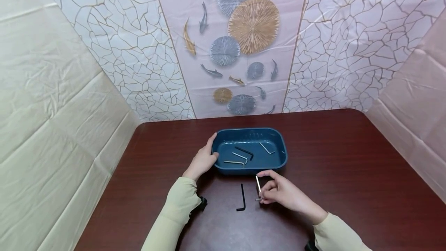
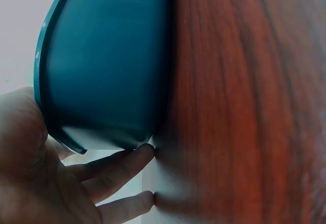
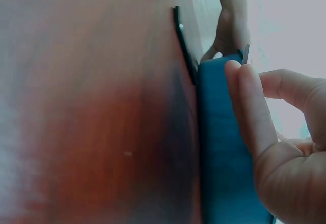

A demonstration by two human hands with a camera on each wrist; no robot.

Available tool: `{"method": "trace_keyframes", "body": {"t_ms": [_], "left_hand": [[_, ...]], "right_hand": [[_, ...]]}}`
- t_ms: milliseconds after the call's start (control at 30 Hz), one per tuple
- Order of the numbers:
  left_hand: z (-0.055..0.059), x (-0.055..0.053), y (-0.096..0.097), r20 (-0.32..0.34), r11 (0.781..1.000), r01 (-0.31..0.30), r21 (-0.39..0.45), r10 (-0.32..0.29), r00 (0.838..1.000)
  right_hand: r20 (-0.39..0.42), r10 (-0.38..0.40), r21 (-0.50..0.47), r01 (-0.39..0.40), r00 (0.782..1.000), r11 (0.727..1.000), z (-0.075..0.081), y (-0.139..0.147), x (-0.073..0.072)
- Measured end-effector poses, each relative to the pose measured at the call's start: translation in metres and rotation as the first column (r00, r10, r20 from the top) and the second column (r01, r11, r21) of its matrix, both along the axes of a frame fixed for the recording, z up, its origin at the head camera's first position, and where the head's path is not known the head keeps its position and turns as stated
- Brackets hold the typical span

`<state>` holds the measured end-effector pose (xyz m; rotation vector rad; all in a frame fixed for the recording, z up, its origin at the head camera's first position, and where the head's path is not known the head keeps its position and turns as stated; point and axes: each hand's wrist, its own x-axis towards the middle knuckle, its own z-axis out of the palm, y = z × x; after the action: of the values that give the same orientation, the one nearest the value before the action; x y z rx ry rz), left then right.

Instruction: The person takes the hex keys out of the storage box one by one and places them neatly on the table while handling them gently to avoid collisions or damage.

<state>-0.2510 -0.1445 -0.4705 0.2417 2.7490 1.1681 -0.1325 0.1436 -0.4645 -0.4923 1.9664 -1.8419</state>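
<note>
A dark blue tray (image 1: 249,171) stands on the table, its left end held by my left hand (image 1: 203,161), the thumb over the rim and the fingers along the outer wall. In front of the tray, my right hand (image 1: 287,193) pinches a silver hex key (image 1: 258,184) between thumb and fingers, its long arm pointing up toward the tray. The fingertips cover part of that key; its short end (image 3: 246,54) sticks out past them in the right wrist view. To the left of this hand a black hex key (image 1: 243,196) lies on the tabletop.
Inside the tray lie several L-shaped hex keys: a black one (image 1: 245,151), a gold one (image 1: 234,162), a silver one (image 1: 240,156) and another silver one (image 1: 266,148) at the right. Patterned cloth (image 1: 167,69) hangs behind the reddish-brown table (image 1: 334,146).
</note>
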Motion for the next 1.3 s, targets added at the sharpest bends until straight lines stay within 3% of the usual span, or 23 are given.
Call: {"method": "trace_keyframes", "body": {"t_ms": [233,533,867,1300], "left_hand": [[-0.002,0.000,-0.001,0.006,1.000,-0.004,0.004,0.004,1.000],[-0.003,0.001,-0.001,-0.004,1.000,0.000,-0.002,0.000,1.000],[-0.002,0.001,0.000,0.003,1.000,-0.002,-0.001,0.002,1.000],[-0.004,-0.002,0.000,-0.007,1.000,-0.013,-0.006,0.013,1.000]], "right_hand": [[0.000,0.021,0.010,-0.021,1.000,1.000,-0.009,-0.002,0.004],[0.033,-0.006,0.118,0.002,0.999,0.993,-0.015,-0.010,0.006],[0.101,-0.060,0.179,0.041,0.993,0.983,-0.013,-0.017,0.002],[0.118,-0.079,0.196,0.055,0.990,0.979,-0.012,-0.024,-0.002]]}}
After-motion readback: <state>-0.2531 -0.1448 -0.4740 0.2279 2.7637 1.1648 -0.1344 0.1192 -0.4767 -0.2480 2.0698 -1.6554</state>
